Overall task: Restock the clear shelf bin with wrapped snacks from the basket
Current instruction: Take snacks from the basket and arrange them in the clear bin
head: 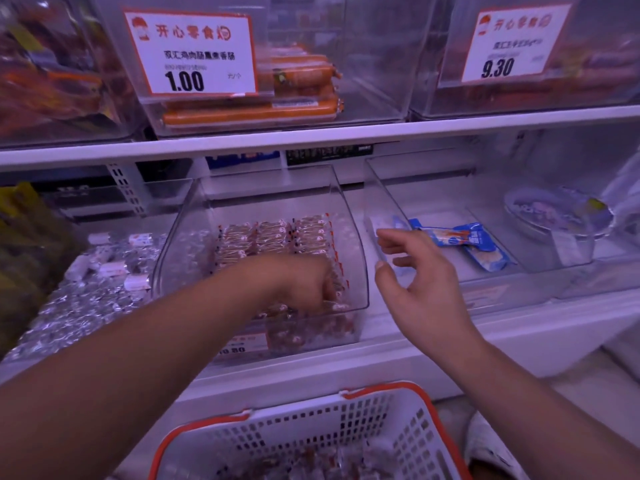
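The clear bin [349, 244] sits on the lower shelf [450, 341] with its open top tilted toward the viewer and its long axis running front to back. The wrapped snacks [273, 237] inside it lie in neat rows across the back, their long sides running left to right, with a looser heap at the front. Left of the bin lies a spread of silver-wrapped sweets [86, 292]; right of it stands another clear bin holding blue packets [464, 240]. Above the bin, on the upper shelf, orange sausages [249, 110] are stacked behind a price card [192, 53] reading 1.00. Below the bin, the white basket [346, 424] with an orange rim holds more wrapped snacks. The left hand [308, 285] reaches into the front of the bin, fingers curled down among the snacks; whether it grips one cannot be told. The right hand [419, 282] hovers just right of the bin, fingers spread and relaxed, holding nothing.
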Action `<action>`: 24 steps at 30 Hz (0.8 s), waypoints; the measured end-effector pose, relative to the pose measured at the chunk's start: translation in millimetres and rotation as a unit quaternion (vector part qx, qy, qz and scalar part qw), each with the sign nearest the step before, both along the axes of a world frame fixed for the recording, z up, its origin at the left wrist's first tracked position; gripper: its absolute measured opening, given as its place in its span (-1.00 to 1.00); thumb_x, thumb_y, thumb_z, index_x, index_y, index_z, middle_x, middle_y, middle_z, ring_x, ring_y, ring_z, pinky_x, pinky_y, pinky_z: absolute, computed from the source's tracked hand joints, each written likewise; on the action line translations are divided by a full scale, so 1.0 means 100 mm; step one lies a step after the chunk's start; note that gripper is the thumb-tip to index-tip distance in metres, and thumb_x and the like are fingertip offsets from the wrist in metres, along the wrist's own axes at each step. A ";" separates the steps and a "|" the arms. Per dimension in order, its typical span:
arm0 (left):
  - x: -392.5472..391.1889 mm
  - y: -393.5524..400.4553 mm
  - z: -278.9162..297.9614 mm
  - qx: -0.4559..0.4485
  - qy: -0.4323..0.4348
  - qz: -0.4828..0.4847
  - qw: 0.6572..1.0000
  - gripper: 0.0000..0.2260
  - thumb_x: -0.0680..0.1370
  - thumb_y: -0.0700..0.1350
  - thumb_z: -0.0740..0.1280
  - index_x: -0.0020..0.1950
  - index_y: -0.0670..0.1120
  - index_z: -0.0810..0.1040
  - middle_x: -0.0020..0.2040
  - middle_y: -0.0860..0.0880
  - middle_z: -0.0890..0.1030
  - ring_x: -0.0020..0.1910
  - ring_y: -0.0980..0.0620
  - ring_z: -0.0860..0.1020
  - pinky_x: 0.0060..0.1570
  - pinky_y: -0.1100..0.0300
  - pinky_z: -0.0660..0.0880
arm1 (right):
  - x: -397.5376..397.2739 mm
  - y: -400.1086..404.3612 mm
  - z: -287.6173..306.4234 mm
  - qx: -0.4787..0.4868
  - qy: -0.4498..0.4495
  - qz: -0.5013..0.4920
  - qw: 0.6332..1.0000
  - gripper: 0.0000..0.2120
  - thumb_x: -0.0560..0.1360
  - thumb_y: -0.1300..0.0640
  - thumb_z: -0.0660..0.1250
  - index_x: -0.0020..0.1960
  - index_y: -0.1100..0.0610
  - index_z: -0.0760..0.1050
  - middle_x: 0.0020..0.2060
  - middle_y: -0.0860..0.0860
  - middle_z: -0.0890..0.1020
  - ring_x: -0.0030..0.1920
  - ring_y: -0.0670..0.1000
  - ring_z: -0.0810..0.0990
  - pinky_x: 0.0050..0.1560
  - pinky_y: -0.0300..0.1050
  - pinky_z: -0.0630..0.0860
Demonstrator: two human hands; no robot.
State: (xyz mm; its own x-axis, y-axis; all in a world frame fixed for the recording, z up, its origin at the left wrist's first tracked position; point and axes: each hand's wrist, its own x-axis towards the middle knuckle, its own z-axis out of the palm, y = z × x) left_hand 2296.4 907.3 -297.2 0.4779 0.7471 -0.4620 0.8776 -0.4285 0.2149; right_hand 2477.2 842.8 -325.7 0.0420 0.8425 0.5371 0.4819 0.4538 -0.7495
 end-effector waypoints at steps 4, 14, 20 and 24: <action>-0.01 -0.09 -0.01 0.056 0.020 -0.064 0.996 -0.91 0.46 -0.23 0.31 -0.24 -0.20 0.52 -0.42 -0.06 0.43 -0.33 -0.05 0.41 -0.34 0.15 0.38 | 0.00 0.00 0.02 -0.002 -0.007 -0.008 1.000 -0.66 0.48 0.32 0.35 0.24 0.14 0.53 0.09 0.01 0.56 0.08 -0.12 0.58 0.13 -0.29 0.48; 0.07 -0.11 0.01 -0.061 0.091 -0.013 0.994 -0.72 0.67 -0.20 0.13 0.29 -0.26 0.50 0.26 -0.22 0.57 0.20 -0.19 0.52 0.18 0.08 0.45 | -0.06 -0.02 -0.01 0.009 -0.029 -0.010 1.000 -0.66 0.46 0.35 0.34 0.20 0.15 0.57 0.07 0.04 0.56 0.05 -0.08 0.56 0.12 -0.15 0.51; 0.07 -0.07 -0.01 -0.084 0.114 0.026 0.990 -0.71 0.64 -0.16 0.21 0.30 -0.27 0.51 0.29 -0.24 0.56 0.21 -0.17 0.55 0.27 -0.07 0.49 | -0.08 -0.01 -0.01 -0.001 -0.029 -0.010 1.000 -0.68 0.44 0.38 0.34 0.16 0.19 0.60 0.06 0.07 0.56 0.04 0.01 0.58 0.14 -0.05 0.52; 0.11 -0.05 0.04 -0.088 0.072 0.035 0.993 -0.81 0.64 -0.17 0.17 0.10 -0.19 0.55 0.05 -0.12 0.59 0.00 -0.11 0.55 0.05 0.07 0.51 | -0.09 -0.04 -0.02 -0.016 -0.029 -0.002 0.999 -0.67 0.45 0.39 0.34 0.18 0.19 0.59 0.07 0.06 0.55 0.06 -0.01 0.57 0.15 -0.02 0.51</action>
State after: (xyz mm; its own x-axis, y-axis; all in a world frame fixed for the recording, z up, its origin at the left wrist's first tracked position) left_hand 2307.2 902.3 -293.1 0.3481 0.6770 -0.6485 0.9306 -0.3328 0.1522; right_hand 2468.2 839.3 -327.3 0.0155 0.8593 0.5113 0.5268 0.4276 -0.7346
